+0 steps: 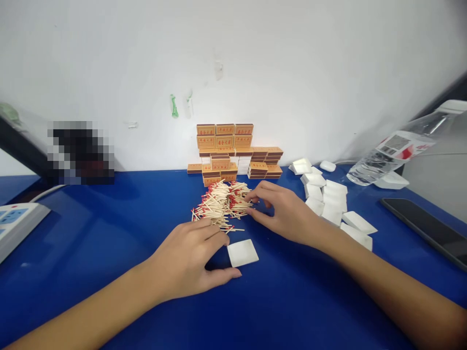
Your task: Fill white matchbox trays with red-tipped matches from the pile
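A loose heap of wooden matches [215, 201] with red heads lies on the blue table. My right hand [279, 209] reaches into its right side, index finger and thumb curled around some matches at the edge. In front of the heap sits a small white matchbox tray [243, 253]; its inside looks bare. My left hand [193, 257] has its index finger at the tray's upper left corner and its thumb along the lower left edge, gripping it lightly. The other left fingers bend near the matches.
Orange matchboxes [224, 142] are stacked against the wall behind the heap. Several white trays [333, 201] lie at right, near a white earphone case [327, 166], a leaning water bottle [397, 141] and a phone [426, 226]. A power strip [22, 223] is at left.
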Demonstrator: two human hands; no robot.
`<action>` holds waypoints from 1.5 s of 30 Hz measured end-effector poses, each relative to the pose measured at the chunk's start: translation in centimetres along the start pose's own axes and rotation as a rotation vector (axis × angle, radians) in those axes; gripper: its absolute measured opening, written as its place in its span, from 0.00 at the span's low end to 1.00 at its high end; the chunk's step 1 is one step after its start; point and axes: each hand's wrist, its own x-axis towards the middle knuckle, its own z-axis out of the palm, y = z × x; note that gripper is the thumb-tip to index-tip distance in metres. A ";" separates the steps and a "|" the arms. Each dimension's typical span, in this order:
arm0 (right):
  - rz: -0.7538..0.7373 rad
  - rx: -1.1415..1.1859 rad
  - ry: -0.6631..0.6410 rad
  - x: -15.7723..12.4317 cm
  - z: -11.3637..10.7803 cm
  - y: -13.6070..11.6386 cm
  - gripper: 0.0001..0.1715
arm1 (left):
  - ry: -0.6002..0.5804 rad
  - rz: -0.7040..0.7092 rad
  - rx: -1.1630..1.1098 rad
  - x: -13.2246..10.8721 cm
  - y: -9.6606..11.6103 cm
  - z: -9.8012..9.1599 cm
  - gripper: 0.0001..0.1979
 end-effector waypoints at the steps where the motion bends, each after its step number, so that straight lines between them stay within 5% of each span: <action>1: 0.004 -0.020 -0.007 0.2 0.2 0.1 0.08 | 0.002 0.008 -0.001 0.0 0.0 0.0 0.19; 21: -0.092 -0.316 -0.112 1.0 0.6 0.2 0.08 | -0.016 0.029 -0.012 -0.1 -0.2 0.2 0.15; 34: -0.097 -0.199 -0.070 0.1 -2.0 2.1 0.10 | 0.041 -0.013 0.005 0.2 -0.4 0.1 0.13; 45: -0.133 0.103 -0.205 -1.2 -2.5 -3.0 0.07 | 0.030 -0.059 0.040 0.3 -0.4 0.1 0.14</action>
